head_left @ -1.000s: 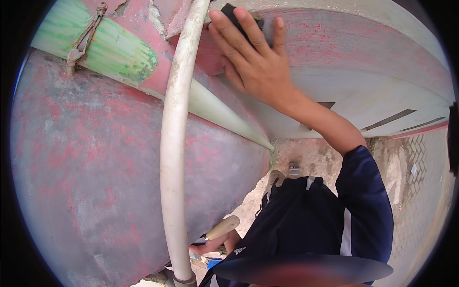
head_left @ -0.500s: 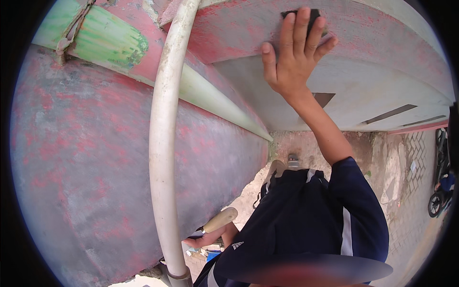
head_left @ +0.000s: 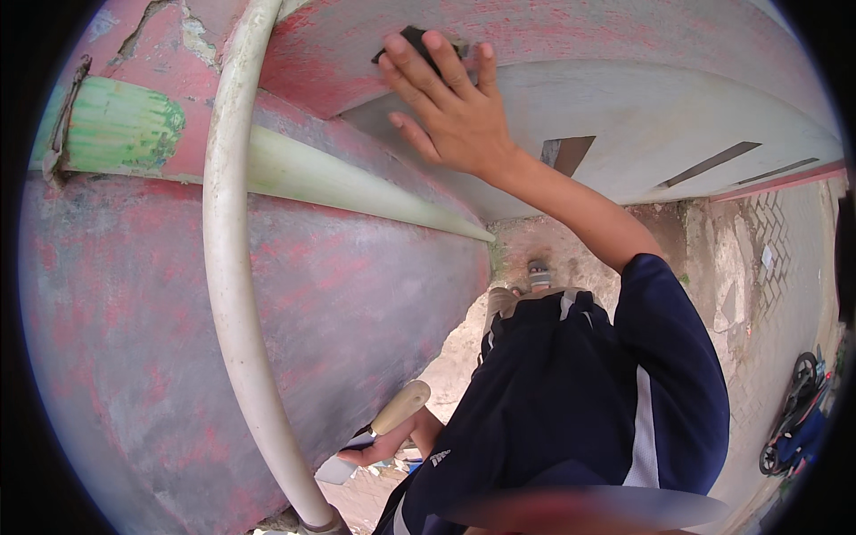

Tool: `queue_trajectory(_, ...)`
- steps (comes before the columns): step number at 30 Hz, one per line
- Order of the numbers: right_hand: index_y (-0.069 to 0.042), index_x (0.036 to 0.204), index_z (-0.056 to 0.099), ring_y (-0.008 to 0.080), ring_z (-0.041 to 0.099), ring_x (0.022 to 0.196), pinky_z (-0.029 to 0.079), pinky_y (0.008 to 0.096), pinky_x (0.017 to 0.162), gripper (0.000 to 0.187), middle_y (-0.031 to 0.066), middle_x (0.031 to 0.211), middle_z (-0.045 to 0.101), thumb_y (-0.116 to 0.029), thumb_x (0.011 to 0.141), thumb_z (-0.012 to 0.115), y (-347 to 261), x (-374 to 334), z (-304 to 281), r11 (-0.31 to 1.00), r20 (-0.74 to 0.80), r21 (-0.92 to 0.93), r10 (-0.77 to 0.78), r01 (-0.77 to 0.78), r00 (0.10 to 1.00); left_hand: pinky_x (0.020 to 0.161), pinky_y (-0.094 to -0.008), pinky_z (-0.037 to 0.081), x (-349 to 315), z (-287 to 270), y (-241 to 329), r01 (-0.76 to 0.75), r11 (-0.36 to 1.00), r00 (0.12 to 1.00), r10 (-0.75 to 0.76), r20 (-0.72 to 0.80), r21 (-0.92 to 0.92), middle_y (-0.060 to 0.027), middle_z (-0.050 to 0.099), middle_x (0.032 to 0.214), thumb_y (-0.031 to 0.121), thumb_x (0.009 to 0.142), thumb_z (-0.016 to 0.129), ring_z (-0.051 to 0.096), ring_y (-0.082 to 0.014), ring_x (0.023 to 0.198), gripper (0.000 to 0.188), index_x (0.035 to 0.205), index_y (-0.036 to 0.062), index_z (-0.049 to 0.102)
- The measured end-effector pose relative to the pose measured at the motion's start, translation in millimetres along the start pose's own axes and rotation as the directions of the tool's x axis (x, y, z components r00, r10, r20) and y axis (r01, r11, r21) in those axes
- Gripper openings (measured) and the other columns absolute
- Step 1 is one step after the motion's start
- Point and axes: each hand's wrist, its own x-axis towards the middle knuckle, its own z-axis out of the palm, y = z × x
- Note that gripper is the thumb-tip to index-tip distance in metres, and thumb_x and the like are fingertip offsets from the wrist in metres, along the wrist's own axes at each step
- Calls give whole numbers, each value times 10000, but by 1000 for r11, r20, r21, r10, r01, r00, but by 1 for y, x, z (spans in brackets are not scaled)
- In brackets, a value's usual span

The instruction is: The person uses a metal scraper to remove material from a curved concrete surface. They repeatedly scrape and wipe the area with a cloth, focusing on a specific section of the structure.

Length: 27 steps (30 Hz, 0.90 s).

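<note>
My right hand (head_left: 464, 125) reaches up and across to the painted wall band (head_left: 588, 31). Its fingers are spread flat over a piece of black sandpaper (head_left: 415, 37), pressing it against the red and grey surface. Lower down, my left hand (head_left: 385, 446) is closed round a putty knife with a pale wooden handle (head_left: 401, 408). The handle points up and away from me, and the metal blade (head_left: 335, 470) shows at the lower left. Part of that hand is hidden behind the handle.
An upright white pipe (head_left: 225, 223) crosses in front of the patchy grey and red wall (head_left: 160, 330) on my left. A pale green pipe (head_left: 357, 187) runs along the corner. The far wall has narrow slots (head_left: 713, 165). A motorbike (head_left: 794, 415) stands at right on paving.
My right hand has slid left along the band with the sandpaper, closer to the corner. The view has shifted a little. My left hand still holds the putty knife, with more blade showing.
</note>
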Motion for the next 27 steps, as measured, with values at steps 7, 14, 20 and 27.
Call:
queue_trajectory(7,-115,1531,385,258,174,1530,-128,586,1181,558,50,1628,288,-382,1043,337,96,-74,-13,976,-169,-170,106,-135,980,867,-415,506,-8,4,-5,52,995,998,-53,-19,-89,-67,652,1161,409,895,575,631,-212,1009,453,1153,46,659)
queue_trajectory(14,9,1558,235,382,59,1534,-103,601,1166,629,193,1642,183,-365,1056,297,74,9,-45,848,-553,189,508,-495,661,901,-389,499,-5,13,7,131,957,989,-144,-32,-260,-58,655,1179,375,905,582,626,-190,1037,432,1177,48,657)
queue_trajectory(20,-57,1519,379,370,129,1527,-122,613,1170,596,135,1636,242,-408,1042,309,78,-34,-41,954,-207,-250,112,-163,972,931,-367,492,-14,23,21,162,932,981,-188,-50,-323,-50,658,1194,346,914,587,623,-171,1061,415,1197,49,655)
queue_trajectory(27,-52,1565,265,384,168,1516,-90,616,1167,643,144,1633,248,-448,1059,269,121,18,-67,773,-661,139,538,-619,524,965,-341,484,-13,23,23,189,907,982,-185,47,-377,-41,661,1212,312,925,593,619,-148,1089,399,1221,51,654)
